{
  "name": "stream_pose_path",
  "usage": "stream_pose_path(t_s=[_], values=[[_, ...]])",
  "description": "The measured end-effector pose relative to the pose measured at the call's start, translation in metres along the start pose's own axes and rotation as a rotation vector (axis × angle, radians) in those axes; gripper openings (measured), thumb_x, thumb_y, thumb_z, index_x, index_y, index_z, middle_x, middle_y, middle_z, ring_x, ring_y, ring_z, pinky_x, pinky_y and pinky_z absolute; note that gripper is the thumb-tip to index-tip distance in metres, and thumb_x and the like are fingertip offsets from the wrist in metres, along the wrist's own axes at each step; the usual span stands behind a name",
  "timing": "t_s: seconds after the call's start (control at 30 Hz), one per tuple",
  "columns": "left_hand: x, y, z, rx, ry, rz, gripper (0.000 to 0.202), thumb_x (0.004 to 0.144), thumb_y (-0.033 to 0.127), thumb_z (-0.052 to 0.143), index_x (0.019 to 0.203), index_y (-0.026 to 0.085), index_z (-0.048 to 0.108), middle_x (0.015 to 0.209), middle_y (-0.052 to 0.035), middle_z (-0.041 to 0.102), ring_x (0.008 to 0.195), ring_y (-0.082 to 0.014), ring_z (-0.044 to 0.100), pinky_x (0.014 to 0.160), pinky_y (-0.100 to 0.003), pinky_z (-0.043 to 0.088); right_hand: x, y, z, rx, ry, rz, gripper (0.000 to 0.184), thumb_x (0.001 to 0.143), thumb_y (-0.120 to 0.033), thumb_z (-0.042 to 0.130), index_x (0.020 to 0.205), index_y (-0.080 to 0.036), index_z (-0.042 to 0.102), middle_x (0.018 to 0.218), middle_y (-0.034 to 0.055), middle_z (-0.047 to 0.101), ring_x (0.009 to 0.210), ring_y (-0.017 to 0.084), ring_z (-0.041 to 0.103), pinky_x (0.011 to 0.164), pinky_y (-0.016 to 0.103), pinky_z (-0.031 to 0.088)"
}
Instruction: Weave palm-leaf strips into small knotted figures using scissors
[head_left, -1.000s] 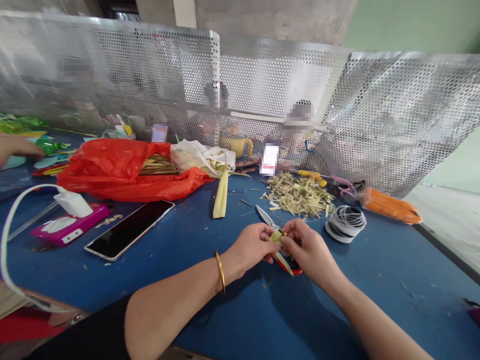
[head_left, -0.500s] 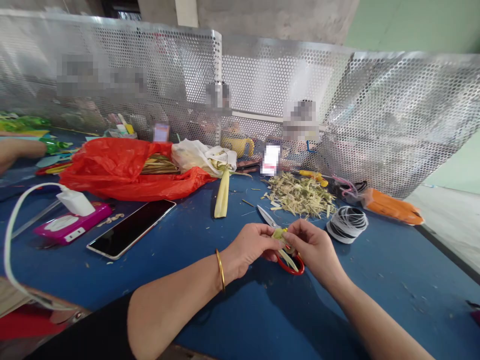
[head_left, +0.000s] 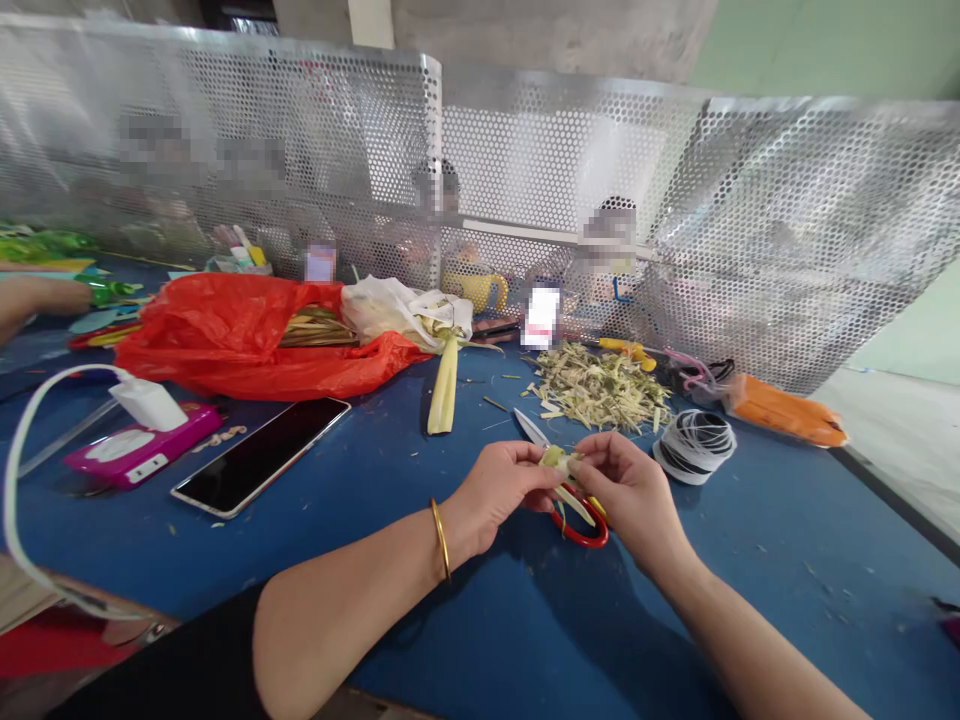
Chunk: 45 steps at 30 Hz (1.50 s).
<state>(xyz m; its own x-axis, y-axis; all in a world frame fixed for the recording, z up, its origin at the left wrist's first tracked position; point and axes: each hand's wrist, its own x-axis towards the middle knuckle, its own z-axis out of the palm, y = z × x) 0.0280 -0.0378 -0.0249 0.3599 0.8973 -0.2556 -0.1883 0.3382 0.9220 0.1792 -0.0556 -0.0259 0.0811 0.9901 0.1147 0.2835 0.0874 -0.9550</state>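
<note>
My left hand (head_left: 504, 482) and my right hand (head_left: 626, 482) meet over the table, both pinching a small folded piece of pale green-yellow leaf strip (head_left: 556, 458). A narrow pale tail of it hangs below the fingers. Scissors with red handles (head_left: 589, 541) lie on the table directly underneath, blades pointing away to the left, their middle hidden by my hands. Something small and yellow shows by the right fingers; I cannot make out what it is. Behind the hands is a heap of shredded leaf trimmings (head_left: 600, 390). A longer pale leaf strip (head_left: 444, 390) lies to its left.
A spool of grey-white cord (head_left: 696, 447) and an orange packet (head_left: 784, 410) lie right. On the left are a black-screened phone (head_left: 262, 455), a magenta power strip (head_left: 150, 455) and a red plastic bag (head_left: 210, 340). A perforated metal screen (head_left: 540, 140) closes the back; people sit behind it.
My fingers have shifted slightly on the leaf piece, which is turned a little and shows more of its pale side. The right hand has tilted slightly; other things stay put.
</note>
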Motion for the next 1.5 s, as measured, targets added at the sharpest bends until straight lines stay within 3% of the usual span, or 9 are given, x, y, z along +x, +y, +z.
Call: stream_pose_path(t_s=[0.37, 0.57, 0.7, 0.87, 1.07, 1.17, 1.27, 1.33, 1.5], values=[[0.0, -0.003, -0.001, 0.045, -0.005, 0.04, 0.007, 0.066, 0.012, 0.07, 0.07, 0.011, 0.065, 0.065, -0.0022, 0.063, 0.051, -0.0075, 0.053, 0.053, -0.02, 0.046, -0.001, 0.004, 0.004, 0.07, -0.047, -0.011, 0.022, 0.075, -0.033, 0.066, 0.087, -0.019, 0.054, 0.066, -0.0019, 0.059, 0.056, 0.012, 0.057, 0.054, 0.025, 0.048], [-0.002, 0.001, 0.0, 0.106, -0.065, 0.083, 0.01, 0.067, 0.019, 0.071, 0.072, 0.011, 0.069, 0.069, -0.0042, 0.067, 0.055, -0.0093, 0.056, 0.054, -0.021, 0.045, 0.0, -0.002, -0.001, 0.016, -0.116, -0.025, 0.029, 0.075, -0.04, 0.069, 0.088, -0.02, 0.055, 0.064, -0.0033, 0.056, 0.057, 0.014, 0.06, 0.056, 0.026, 0.05], [-0.002, -0.001, -0.003, 0.343, -0.114, 0.18, 0.006, 0.07, 0.017, 0.064, 0.069, 0.014, 0.069, 0.062, -0.0009, 0.064, 0.052, -0.0099, 0.054, 0.053, -0.021, 0.042, 0.0, -0.004, -0.002, -0.033, -0.175, 0.01, 0.028, 0.075, -0.043, 0.068, 0.081, -0.019, 0.055, 0.058, -0.0046, 0.054, 0.053, 0.013, 0.059, 0.052, 0.025, 0.047], [-0.003, -0.005, -0.008, 0.685, -0.064, 0.352, 0.014, 0.074, 0.023, 0.058, 0.07, 0.017, 0.07, 0.056, 0.0002, 0.062, 0.053, -0.012, 0.054, 0.05, -0.02, 0.035, -0.001, 0.0, -0.001, -0.059, -0.176, -0.015, 0.023, 0.079, -0.041, 0.062, 0.075, -0.019, 0.054, 0.058, -0.0034, 0.056, 0.052, 0.012, 0.055, 0.051, 0.023, 0.043], [-0.004, -0.004, -0.005, 0.677, -0.151, 0.231, 0.014, 0.071, 0.024, 0.06, 0.068, 0.014, 0.07, 0.054, 0.0003, 0.06, 0.048, -0.0113, 0.051, 0.047, -0.019, 0.035, 0.002, -0.001, -0.009, -0.308, -0.209, -0.107, 0.022, 0.076, -0.034, 0.062, 0.064, -0.019, 0.051, 0.059, -0.0041, 0.049, 0.056, 0.011, 0.043, 0.05, 0.022, 0.032], [-0.003, -0.003, -0.003, 0.589, -0.233, 0.156, 0.012, 0.069, 0.022, 0.061, 0.069, 0.013, 0.069, 0.054, 0.0019, 0.058, 0.047, -0.0109, 0.051, 0.048, -0.02, 0.038, 0.003, -0.005, -0.012, -0.158, -0.321, 0.037, 0.028, 0.072, -0.04, 0.064, 0.062, -0.019, 0.049, 0.056, -0.005, 0.046, 0.052, 0.009, 0.041, 0.047, 0.022, 0.031], [-0.003, -0.004, -0.004, 0.519, -0.294, 0.118, 0.009, 0.068, 0.019, 0.06, 0.067, 0.014, 0.067, 0.054, 0.0033, 0.057, 0.047, -0.0101, 0.05, 0.048, -0.02, 0.04, 0.0, -0.008, -0.01, 0.052, -0.352, 0.22, 0.029, 0.068, -0.042, 0.066, 0.064, -0.018, 0.049, 0.053, -0.0053, 0.047, 0.047, 0.009, 0.041, 0.045, 0.021, 0.03], [-0.004, -0.005, -0.005, 0.514, -0.328, 0.1, 0.008, 0.067, 0.019, 0.06, 0.063, 0.015, 0.065, 0.052, 0.0039, 0.055, 0.047, -0.0101, 0.051, 0.048, -0.02, 0.04, -0.001, -0.009, -0.008, 0.12, -0.323, 0.266, 0.027, 0.068, -0.04, 0.066, 0.063, -0.018, 0.05, 0.052, -0.0054, 0.046, 0.046, 0.008, 0.04, 0.044, 0.021, 0.03], [-0.006, -0.004, -0.005, 0.499, -0.45, 0.077, 0.012, 0.07, 0.023, 0.061, 0.06, 0.016, 0.06, 0.051, 0.0041, 0.051, 0.049, -0.0099, 0.05, 0.05, -0.02, 0.039, -0.001, -0.008, -0.005, 0.169, -0.14, 0.213, 0.025, 0.069, -0.036, 0.065, 0.061, -0.018, 0.049, 0.047, -0.0071, 0.041, 0.043, 0.006, 0.033, 0.042, 0.02, 0.025]])
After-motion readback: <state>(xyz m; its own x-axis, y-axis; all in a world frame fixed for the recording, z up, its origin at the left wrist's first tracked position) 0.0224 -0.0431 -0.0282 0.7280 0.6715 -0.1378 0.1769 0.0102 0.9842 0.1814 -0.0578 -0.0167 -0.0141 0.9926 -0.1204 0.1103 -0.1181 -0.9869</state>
